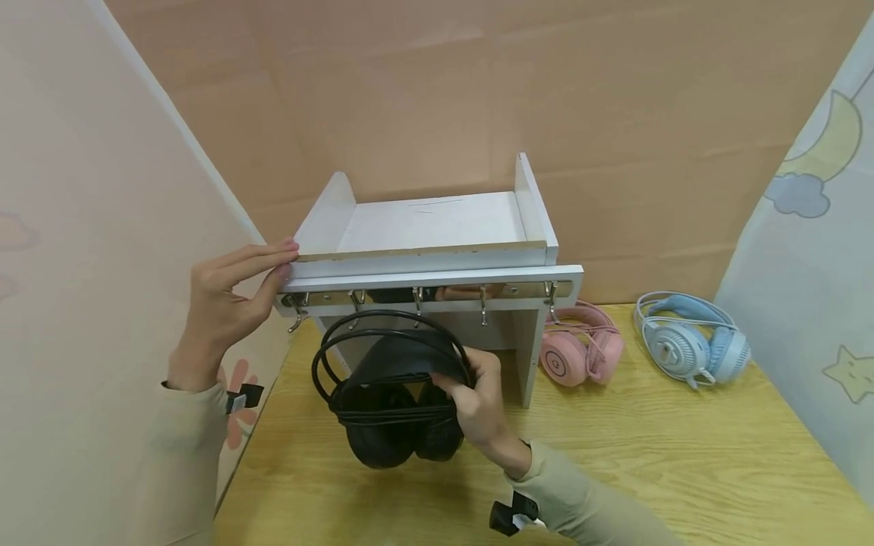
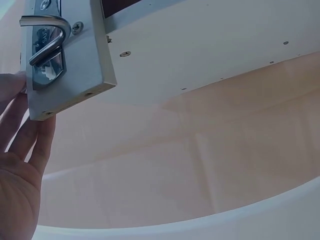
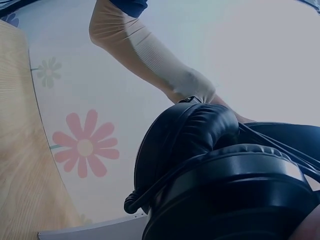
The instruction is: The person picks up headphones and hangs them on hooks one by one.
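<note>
The right hand [image 1: 481,406] grips the black headphones [image 1: 392,394] by the headband, fingers curled round its right side; the headphones hang from that grip just below and in front of the white shelf [image 1: 430,250], ear cups down and clear of the yellow table [image 1: 683,455], with the black cable looped about the band; the right wrist view shows the padded cups [image 3: 225,185] close up and little else. The left hand [image 1: 228,299] lies with straight fingers along the left end of the shelf's front rail, thumb beneath it, steadying rather than clasping; the left wrist view shows the fingers [image 2: 37,145] against the rail's end beside the leftmost hook [image 2: 47,40]. A row of metal hooks [image 1: 418,302] runs under the rail, and the top of the band sits just beneath the middle ones; I judge that it is not yet resting on any hook, though the loops of cable hide the exact contact; so the lifting looks done, and the hanging and letting go look left to do. Pink headphones [image 1: 580,353] and blue headphones [image 1: 690,345] lie on the table to the right of the shelf, near each other and untouched.
</note>
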Tool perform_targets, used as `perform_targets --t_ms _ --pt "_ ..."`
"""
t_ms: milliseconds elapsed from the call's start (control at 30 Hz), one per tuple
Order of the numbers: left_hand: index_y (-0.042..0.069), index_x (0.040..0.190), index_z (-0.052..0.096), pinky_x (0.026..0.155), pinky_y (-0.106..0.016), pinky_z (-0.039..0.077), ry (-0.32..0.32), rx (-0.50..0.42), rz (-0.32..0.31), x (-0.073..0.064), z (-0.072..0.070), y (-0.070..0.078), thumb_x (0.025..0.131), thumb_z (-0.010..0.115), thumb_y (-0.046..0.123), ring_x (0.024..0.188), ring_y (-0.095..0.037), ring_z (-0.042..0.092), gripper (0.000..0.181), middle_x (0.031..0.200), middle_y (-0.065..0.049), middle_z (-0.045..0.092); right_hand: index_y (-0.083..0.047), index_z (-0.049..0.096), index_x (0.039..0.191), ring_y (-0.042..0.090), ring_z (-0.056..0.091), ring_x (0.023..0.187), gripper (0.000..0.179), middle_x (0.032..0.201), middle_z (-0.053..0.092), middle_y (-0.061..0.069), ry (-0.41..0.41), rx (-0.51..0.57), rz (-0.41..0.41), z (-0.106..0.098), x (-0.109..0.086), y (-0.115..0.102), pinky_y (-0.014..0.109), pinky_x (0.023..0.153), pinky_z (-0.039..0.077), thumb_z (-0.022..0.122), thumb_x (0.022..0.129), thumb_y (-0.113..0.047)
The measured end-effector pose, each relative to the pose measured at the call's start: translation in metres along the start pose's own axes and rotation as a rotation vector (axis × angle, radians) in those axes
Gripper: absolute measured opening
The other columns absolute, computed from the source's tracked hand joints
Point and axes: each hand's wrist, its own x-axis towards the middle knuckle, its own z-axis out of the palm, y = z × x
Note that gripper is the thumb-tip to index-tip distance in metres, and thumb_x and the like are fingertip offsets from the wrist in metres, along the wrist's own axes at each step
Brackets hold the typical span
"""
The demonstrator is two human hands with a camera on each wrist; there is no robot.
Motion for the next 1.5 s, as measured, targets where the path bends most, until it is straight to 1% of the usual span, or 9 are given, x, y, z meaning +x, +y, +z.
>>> perform_targets --t_ms 100,333,433,567,667,967,1133,1367,1500 --pt "-0.005 0.107 0.082 0.103 -0.015 0.055 0.005 -0.003 -0.004 -0.001 -0.001 0.000 0.080 0.073 -0.022 0.116 0.001 0.072 0.034 0.110 -0.026 0.079 0.000 0.057 0.067 0.013 0.038 0.046 0.028 0.051 0.041 0.008 -0.007 0.013 -0.011 0.004 0.002 0.001 0.028 0.047 0.032 0.063 0.090 0.013" --pt "-0.005 0.107 0.082 0.103 -0.015 0.055 0.016 -0.002 -0.007 -0.001 0.000 -0.001 0.080 0.073 -0.023 0.116 0.001 0.073 0.034 0.110 -0.026 0.079 0.005 0.063 0.072 0.007 0.034 0.049 0.018 0.052 0.040 0.007 -0.011 0.029 -0.021 0.013 0.004 0.006 0.028 0.048 0.029 0.064 0.088 0.014" --pt "-0.005 0.107 0.082 0.103 -0.015 0.055 0.014 0.001 -0.009 -0.002 0.000 -0.001 0.080 0.073 -0.023 0.116 0.001 0.072 0.034 0.111 -0.025 0.079 0.004 0.060 0.070 0.006 0.031 0.051 0.022 0.052 0.036 0.006 -0.017 0.033 -0.015 0.017 0.004 0.009 0.028 0.050 0.026 0.065 0.089 0.012" --pt "-0.004 0.109 0.082 0.104 -0.016 0.055 0.004 0.003 -0.013 -0.002 0.001 -0.002 0.081 0.073 -0.022 0.117 0.001 0.072 0.035 0.112 -0.024 0.079 0.005 0.060 0.069 0.003 0.033 0.051 0.023 0.052 0.037 0.007 -0.021 0.041 0.002 0.022 0.003 0.012 0.025 0.051 0.028 0.066 0.090 0.011" --pt "-0.003 0.110 0.082 0.105 -0.016 0.055 -0.006 0.010 -0.016 -0.002 0.000 -0.002 0.082 0.073 -0.021 0.118 0.001 0.072 0.035 0.114 -0.023 0.079 0.007 0.065 0.073 0.002 0.036 0.053 0.018 0.052 0.041 0.010 -0.019 0.040 0.012 0.027 0.003 0.015 0.025 0.052 0.029 0.067 0.091 0.010" --pt "-0.002 0.111 0.082 0.105 -0.016 0.054 -0.015 0.016 -0.013 -0.003 -0.001 0.000 0.083 0.074 -0.021 0.118 0.001 0.072 0.035 0.115 -0.023 0.080 0.008 0.069 0.076 0.001 0.035 0.054 0.016 0.052 0.044 0.011 0.001 0.013 0.052 0.039 0.003 0.022 0.022 0.055 0.029 0.071 0.091 0.007" --pt "-0.002 0.112 0.082 0.106 -0.016 0.054 -0.016 0.015 -0.014 -0.003 0.001 0.000 0.083 0.074 -0.021 0.119 0.001 0.071 0.035 0.116 -0.022 0.079 0.007 0.074 0.083 0.003 0.045 0.055 0.010 0.059 0.057 0.019 -0.013 0.004 0.081 0.044 0.002 0.022 0.022 0.055 0.034 0.073 0.092 0.005" --pt "-0.002 0.111 0.083 0.105 -0.015 0.054 -0.007 0.025 -0.019 -0.003 0.001 0.000 0.082 0.074 -0.020 0.119 0.002 0.071 0.036 0.115 -0.022 0.080 -0.001 0.076 0.084 0.012 0.063 0.060 0.008 0.069 0.071 0.015 -0.021 0.004 0.121 0.053 0.002 0.023 0.022 0.058 0.050 0.076 0.092 0.000" --pt "-0.001 0.112 0.083 0.105 -0.014 0.054 -0.005 0.037 -0.026 -0.004 0.000 0.001 0.083 0.074 -0.020 0.119 0.003 0.071 0.035 0.115 -0.022 0.080 -0.003 0.079 0.090 0.015 0.071 0.069 0.004 0.080 0.077 0.016 -0.026 0.007 0.124 0.057 0.001 0.025 0.026 0.066 0.059 0.076 0.091 0.000"
